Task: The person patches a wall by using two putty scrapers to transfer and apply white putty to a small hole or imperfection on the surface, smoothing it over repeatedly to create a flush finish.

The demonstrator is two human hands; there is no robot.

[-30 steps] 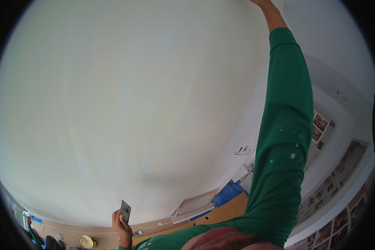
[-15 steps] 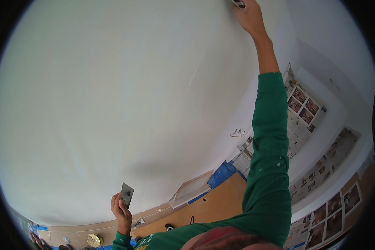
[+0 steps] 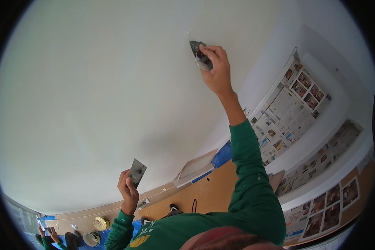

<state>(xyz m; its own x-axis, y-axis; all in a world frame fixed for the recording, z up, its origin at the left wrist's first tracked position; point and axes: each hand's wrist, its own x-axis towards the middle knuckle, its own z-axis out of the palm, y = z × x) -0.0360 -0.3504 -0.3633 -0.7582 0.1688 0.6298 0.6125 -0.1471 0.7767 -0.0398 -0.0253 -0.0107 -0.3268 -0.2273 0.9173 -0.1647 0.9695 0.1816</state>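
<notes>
In front of me stands a broad off-white wall [image 3: 91, 104]. My right hand [image 3: 218, 68], arm stretched up, grips a putty knife [image 3: 197, 49] with a dark blade at the wall's surface. Pale paste clings to the knife, and a small whitish mark [image 3: 189, 32] shows on the wall just above it. Lower and to the left, my left hand [image 3: 128, 192] has its fingers closed round a flat rectangular metal scraper [image 3: 138, 171], held upright and tilted, apart from the other blade. Greyish smudges show on its face.
Newspaper [image 3: 285, 112] covers the ledges at the right. A wooden board [image 3: 196, 191] lies below, beside a blue bag [image 3: 222, 154] and a pale framed panel [image 3: 196, 166]. At the lower left are a tub [image 3: 91, 238], a round lid [image 3: 101, 223] and another person's hands [image 3: 53, 235].
My right hand has come down and left from the top edge with the putty knife. My left hand has risen slightly to the right with the scraper. The other person's hands show more clearly.
</notes>
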